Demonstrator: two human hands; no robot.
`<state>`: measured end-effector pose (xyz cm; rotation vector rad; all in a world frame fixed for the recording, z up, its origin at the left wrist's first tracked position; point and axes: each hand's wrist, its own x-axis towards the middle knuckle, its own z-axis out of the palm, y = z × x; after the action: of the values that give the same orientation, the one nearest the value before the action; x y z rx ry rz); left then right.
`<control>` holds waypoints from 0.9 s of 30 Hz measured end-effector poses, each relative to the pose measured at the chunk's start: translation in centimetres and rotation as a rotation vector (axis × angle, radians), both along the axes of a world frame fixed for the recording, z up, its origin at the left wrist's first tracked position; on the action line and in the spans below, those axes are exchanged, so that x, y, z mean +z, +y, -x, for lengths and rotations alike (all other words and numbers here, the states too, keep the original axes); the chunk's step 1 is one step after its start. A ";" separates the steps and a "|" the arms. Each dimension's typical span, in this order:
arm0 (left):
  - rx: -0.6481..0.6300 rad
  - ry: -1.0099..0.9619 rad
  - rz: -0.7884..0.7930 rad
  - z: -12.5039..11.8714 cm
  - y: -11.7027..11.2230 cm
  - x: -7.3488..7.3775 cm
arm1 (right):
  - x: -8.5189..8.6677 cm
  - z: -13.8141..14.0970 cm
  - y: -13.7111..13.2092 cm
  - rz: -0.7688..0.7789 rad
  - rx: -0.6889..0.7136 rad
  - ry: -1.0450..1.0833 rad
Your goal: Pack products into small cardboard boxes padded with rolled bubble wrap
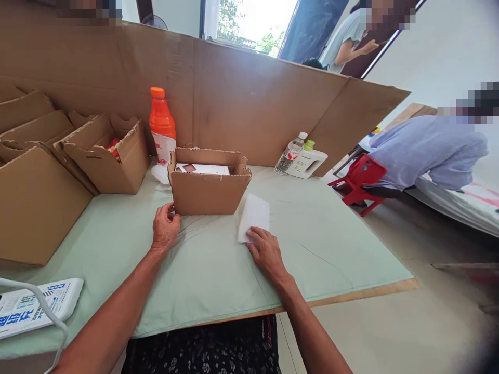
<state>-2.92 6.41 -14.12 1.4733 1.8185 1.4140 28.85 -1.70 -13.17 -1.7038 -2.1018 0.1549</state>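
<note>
A small open cardboard box [206,193] stands on the green cloth in front of me, with a white carton [210,169] inside it, its lower part hidden. My left hand [166,227] is at the box's lower left corner, its curled fingers against the cardboard. To the right of the box lies a flat, white, translucent packet [255,210] that looks like foam or bubble wrap. My right hand [266,252] grips its near edge, fingers on top and thumb at the side.
More cardboard boxes [42,208] stand on the left. An orange bottle [161,122], a clear water bottle [290,154] and a white jug [306,165] stand along the cardboard wall [241,98]. A white printed case [42,306] with a cable lies front left. Other people are beyond.
</note>
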 end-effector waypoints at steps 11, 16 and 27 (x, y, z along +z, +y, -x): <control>-0.733 0.298 -0.160 -2.3 -16.6 4.8 | 4.6 3.2 -9.4 0.069 0.444 0.097; -0.729 0.246 -0.043 -3.4 -19.9 2.4 | 4.1 5.0 -11.5 0.151 0.529 0.197; -0.306 0.166 0.077 -2.9 -19.1 0.1 | 1.1 6.2 -10.5 0.134 0.144 0.370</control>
<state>-0.01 -12.73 -14.02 1.7837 1.6303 1.0913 22.64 -12.17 -12.12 -1.4593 -1.9657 0.6177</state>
